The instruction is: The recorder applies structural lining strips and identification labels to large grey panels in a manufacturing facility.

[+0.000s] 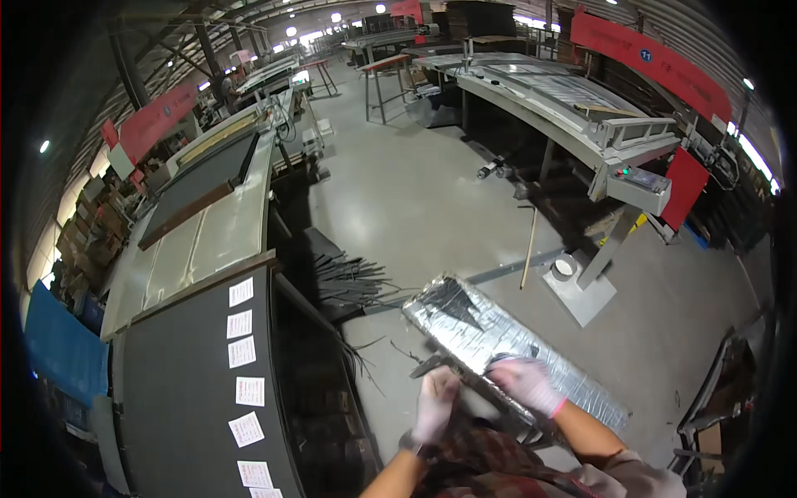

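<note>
A long package wrapped in silver foil (540, 342) stretches from in front of me toward the lower right, with a dark patch near its far end. My right hand (529, 385), in a white glove with a pink cuff, is closed over the package's near side. A small dark bit shows by its fingers, too blurred to name. Just left of the package, my left hand (437, 400), also gloved, is closed like a fist. A dark flat piece (427, 366) pokes out near its knuckles; whether the hand grips it is hard to see.
To my left, a dark sheet (178, 390) bearing several white labels (241, 352) lies on a long table. Thin dark strips (353, 278) hang beyond it. A control box (638, 189) on a post (604, 249) and a large machine table (531, 104) stand right. A stick (529, 249) lies on the floor.
</note>
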`<state>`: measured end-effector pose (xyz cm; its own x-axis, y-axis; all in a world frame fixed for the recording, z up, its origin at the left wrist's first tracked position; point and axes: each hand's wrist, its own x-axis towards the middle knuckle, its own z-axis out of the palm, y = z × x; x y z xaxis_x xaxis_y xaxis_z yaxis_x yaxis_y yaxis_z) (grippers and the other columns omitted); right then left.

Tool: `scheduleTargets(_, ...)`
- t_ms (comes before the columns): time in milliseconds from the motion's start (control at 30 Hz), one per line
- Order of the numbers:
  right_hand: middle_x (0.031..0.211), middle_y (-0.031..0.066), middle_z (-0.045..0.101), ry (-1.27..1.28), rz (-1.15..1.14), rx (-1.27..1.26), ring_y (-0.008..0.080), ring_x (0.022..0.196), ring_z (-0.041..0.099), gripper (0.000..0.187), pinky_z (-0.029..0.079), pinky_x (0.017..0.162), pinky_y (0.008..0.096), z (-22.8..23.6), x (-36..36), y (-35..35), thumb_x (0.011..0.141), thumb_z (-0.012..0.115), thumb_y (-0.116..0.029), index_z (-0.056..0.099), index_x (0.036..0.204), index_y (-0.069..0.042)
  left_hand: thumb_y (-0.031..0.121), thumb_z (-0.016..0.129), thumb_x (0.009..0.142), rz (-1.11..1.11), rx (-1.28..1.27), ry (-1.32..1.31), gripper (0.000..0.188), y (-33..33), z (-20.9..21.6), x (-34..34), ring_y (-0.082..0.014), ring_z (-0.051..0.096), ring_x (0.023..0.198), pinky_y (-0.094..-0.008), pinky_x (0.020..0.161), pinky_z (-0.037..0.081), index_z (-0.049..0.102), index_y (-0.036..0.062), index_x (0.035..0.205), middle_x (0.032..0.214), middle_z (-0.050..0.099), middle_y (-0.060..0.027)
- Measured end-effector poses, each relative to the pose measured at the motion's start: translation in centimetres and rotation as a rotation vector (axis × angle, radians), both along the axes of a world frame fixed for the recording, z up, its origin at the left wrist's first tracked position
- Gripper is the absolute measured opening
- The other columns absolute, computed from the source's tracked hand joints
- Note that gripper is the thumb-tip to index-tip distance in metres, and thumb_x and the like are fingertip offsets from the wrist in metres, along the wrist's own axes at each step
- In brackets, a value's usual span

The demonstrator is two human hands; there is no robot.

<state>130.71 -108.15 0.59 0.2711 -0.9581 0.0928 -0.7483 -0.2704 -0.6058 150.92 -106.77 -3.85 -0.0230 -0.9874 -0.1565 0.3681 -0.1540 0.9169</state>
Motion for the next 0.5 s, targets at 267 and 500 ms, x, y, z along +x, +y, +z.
scheduleTargets(267, 0.103, 0.0154, 0.064, 0.006, -0.485, 0.733, 0.0268, 0.093, 0.060, 0.040, 0.047, 0.085, 0.0358, -18.0, -25.9, 1.6, 0.092, 0.050, -0.036, 0.061, 0.110, -0.001, 0.039, 0.068, 0.082, 0.182, 0.471, 0.422, 0.057, -18.4, -21.0, 1.1, -0.0264, 0.060, 0.097, -0.0425, 0.091, 0.046, 0.052, -0.0010, 0.120, 0.106, 0.062, -0.0141)
scheduleTargets(500, 0.115, 0.0157, 0.061, -0.133, -0.264, 1.079, 0.0243, 0.104, 0.058, 0.063, 0.043, 0.091, 0.0359, -19.4, -28.9, 2.4, 0.091, 0.038, -0.056, 0.059, 0.120, -0.004, 0.037, 0.063, 0.086, 0.319, 0.435, 0.204, 0.059, -6.5, -11.8, -0.4, -0.0255, 0.058, 0.102, -0.0377, 0.089, 0.047, 0.049, -0.0067, 0.123, 0.115, 0.058, -0.0160)
